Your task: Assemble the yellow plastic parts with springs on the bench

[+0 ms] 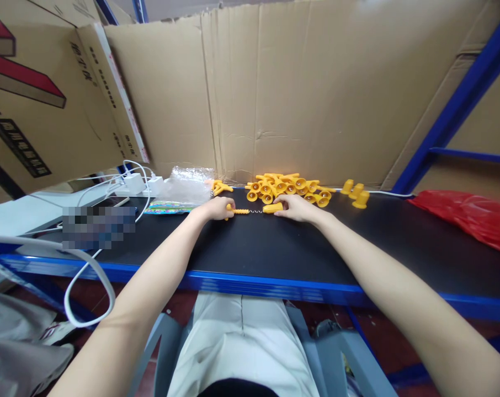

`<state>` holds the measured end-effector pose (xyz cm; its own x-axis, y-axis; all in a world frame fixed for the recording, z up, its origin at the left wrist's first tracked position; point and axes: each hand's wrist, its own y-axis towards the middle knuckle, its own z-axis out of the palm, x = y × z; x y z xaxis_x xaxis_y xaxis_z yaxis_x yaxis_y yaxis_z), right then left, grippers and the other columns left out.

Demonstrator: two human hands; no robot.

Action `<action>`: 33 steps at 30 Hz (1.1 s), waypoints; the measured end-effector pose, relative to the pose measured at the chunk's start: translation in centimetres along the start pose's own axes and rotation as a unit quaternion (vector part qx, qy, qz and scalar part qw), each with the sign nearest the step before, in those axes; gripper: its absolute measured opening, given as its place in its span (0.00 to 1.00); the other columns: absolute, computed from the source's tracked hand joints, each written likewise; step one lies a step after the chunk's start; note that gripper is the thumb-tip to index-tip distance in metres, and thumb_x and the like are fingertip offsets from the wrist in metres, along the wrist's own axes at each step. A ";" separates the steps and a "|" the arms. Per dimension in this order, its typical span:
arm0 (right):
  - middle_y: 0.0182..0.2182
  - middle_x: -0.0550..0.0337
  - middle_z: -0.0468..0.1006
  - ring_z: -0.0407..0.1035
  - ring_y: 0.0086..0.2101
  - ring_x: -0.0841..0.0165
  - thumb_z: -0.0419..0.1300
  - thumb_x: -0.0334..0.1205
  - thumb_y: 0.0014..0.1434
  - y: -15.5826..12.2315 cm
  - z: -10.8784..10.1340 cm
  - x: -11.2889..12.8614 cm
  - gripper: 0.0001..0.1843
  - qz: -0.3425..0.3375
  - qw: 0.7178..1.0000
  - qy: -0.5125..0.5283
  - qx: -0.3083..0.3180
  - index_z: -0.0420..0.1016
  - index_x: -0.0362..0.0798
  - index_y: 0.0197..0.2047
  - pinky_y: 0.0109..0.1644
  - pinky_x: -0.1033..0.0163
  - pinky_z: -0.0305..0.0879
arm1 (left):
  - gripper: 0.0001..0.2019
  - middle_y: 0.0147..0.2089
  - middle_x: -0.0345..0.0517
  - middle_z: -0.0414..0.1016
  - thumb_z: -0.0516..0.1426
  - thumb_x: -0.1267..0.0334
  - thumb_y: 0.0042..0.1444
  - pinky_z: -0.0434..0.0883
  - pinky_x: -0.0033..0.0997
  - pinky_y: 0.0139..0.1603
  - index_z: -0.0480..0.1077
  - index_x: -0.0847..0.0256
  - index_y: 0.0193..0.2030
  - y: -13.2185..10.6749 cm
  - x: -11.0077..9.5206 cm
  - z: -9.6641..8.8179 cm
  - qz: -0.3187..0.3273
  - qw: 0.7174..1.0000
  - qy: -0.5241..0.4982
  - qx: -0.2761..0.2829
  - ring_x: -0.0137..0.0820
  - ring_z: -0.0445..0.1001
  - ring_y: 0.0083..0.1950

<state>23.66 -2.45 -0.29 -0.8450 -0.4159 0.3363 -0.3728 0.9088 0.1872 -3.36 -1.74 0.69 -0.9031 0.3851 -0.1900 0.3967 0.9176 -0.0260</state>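
Note:
My left hand (220, 208) is closed on the handle of a yellow plastic corkscrew (240, 211). Its ribbed shaft and metal spiral (256, 212) point right. In the fingers of my right hand (294, 209) is a yellow sleeve (271, 208), its near end facing the spiral's tip. The two parts lie almost in line just above the black tabletop (250, 248), and I cannot tell whether the tip has entered the sleeve. Behind my hands lies a pile of yellow bell-shaped pieces (289, 187). A few yellow handles (221, 187) are heaped beyond my left hand.
Several yellow bell pieces (360, 199) stand at the right. A red plastic bag (465, 215) lies at the right end. Clear plastic wrap (186, 184), white cables and a power strip (136, 184) are at the left. A cardboard wall (295, 99) backs the blue-edged bench.

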 end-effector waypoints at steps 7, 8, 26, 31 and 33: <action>0.29 0.60 0.73 0.67 0.29 0.70 0.65 0.37 0.50 -0.1 0.5 0.5 0.19 -0.017 0.998 0.045 -0.027 0.73 0.42 0.47 0.37 0.62 0.63 | 0.11 0.31 0.40 0.76 0.54 0.64 0.50 0.64 0.24 0.33 0.69 0.58 0.41 0.6 0.2 0.8 0.045 0.998 -0.048 -0.022 0.28 0.72 0.33; 0.29 0.60 0.73 0.67 0.29 0.70 0.65 0.39 0.50 -0.1 0.7 0.7 0.20 -0.020 0.997 0.066 -0.040 0.73 0.42 0.47 0.37 0.62 0.64 | 0.11 0.30 0.39 0.75 0.54 0.64 0.50 0.64 0.24 0.33 0.69 0.58 0.42 0.6 0.1 0.9 0.058 0.996 -0.058 -0.036 0.28 0.71 0.32; 0.32 0.54 0.80 0.71 0.25 0.73 0.62 0.48 0.57 -0.3 0.4 0.7 0.19 0.032 0.928 0.363 0.081 0.63 0.45 0.45 0.31 0.66 0.68 | 0.12 0.34 0.42 0.73 0.56 0.57 0.49 0.65 0.29 0.35 0.68 0.56 0.41 0.4 -1.2 1.3 0.067 0.984 -0.015 -0.163 0.33 0.70 0.35; 0.32 0.51 0.80 0.71 0.22 0.74 0.60 0.52 0.57 -0.7 0.1 0.5 0.19 0.022 0.913 0.390 0.114 0.67 0.42 0.36 0.28 0.67 0.65 | 0.14 0.35 0.43 0.73 0.56 0.57 0.49 0.66 0.30 0.37 0.68 0.56 0.43 0.2 -1.5 1.3 0.068 0.981 0.002 -0.182 0.34 0.72 0.37; 0.25 0.50 0.79 0.66 0.17 0.75 0.52 0.60 0.60 -0.7 0.3 0.7 0.27 0.033 0.917 0.381 0.112 0.69 0.41 0.30 0.23 0.68 0.60 | 0.14 0.35 0.43 0.73 0.56 0.57 0.50 0.66 0.30 0.37 0.68 0.56 0.44 0.2 -1.5 1.4 0.071 0.980 0.005 -0.184 0.35 0.72 0.37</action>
<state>23.19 -3.33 -0.43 -0.3873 -0.1843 0.9034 -0.4722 0.8812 -0.0227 -1.67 -2.31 -0.42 -0.8457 0.5102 -0.1566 0.4335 0.8279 0.3560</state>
